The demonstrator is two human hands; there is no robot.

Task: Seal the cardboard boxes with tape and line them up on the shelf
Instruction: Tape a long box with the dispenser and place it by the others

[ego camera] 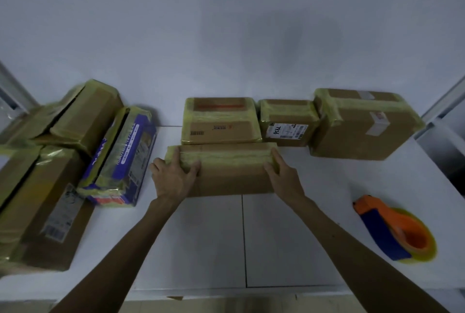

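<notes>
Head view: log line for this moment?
left hand, right hand: grip box ends | dispenser: untouched | row: three boxes

Matt brown cardboard box [226, 181] banded with wrinkled, glossy yellowish tape [226, 159] — the white surface [214, 237] smooth, faintly sheened (panel seams show); the dispenser [377, 229] is orange-and-blue plastic.
</notes>
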